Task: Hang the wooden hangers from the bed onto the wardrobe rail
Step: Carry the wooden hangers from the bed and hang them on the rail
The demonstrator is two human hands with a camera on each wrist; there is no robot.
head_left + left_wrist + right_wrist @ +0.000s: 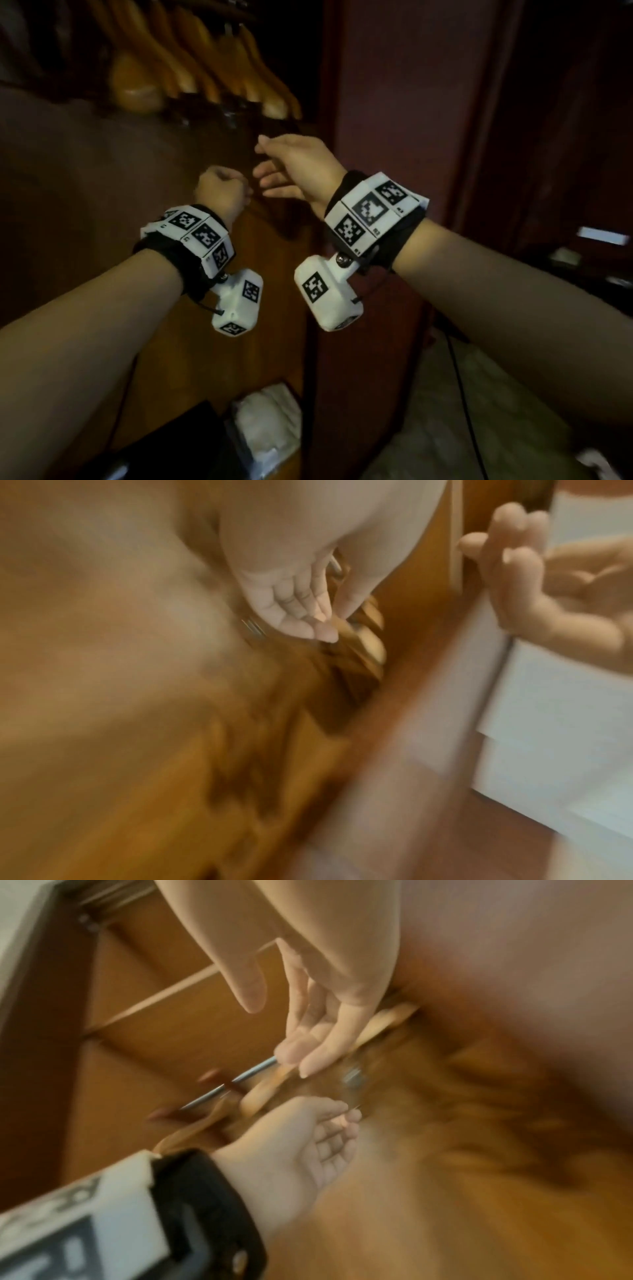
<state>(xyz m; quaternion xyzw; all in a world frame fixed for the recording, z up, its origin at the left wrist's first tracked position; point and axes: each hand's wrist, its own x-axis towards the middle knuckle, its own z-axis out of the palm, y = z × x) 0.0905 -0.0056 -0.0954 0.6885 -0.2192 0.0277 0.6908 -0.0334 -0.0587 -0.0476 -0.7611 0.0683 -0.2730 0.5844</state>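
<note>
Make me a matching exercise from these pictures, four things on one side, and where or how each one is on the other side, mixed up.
Things:
1. wooden hangers
2. left hand
3. right hand
4. white folded cloth

Places or states:
A. fingers straight and loose, holds nothing
B. low down on the wardrobe floor
C. in a row at the top of the wardrobe
D. fingers curled in, nothing in them

Pairs: 1-C, 2-D, 3-A, 4-B

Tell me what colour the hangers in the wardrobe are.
The hangers are orange-brown wood, clearest in the head view.
</note>
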